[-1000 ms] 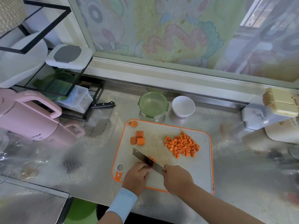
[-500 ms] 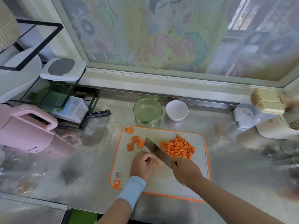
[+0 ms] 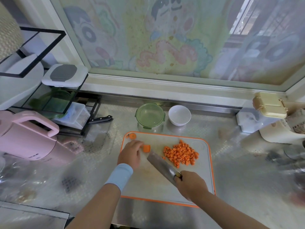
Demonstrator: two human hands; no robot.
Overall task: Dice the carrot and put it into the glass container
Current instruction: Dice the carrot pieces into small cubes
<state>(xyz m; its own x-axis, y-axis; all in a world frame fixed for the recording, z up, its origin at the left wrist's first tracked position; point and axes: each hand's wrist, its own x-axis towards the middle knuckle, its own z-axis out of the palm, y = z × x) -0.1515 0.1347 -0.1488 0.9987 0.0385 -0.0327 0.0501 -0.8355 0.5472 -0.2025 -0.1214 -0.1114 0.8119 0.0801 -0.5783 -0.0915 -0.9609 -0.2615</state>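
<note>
Carrot cutting on white orange-rimmed board (image 3: 148, 182).
Orange carrot chunk (image 3: 146, 148) is pinched by left hand (image 3: 131, 154); wide steel knife (image 3: 162, 164) is gripped tight by right hand (image 3: 192, 185); small carrot cubes (image 3: 181, 153) are piled beside it.

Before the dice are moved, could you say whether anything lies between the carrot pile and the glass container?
Nothing lies between the carrot pile and the glass container, but its green lid seems to be on.

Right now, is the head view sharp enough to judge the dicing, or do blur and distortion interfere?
Head view: cutting board and diced carrot sharp at centre; the counter smears into blur toward both edges; the wide-angle lens splays the window frame; soft daylight, no glare on the board.
</note>
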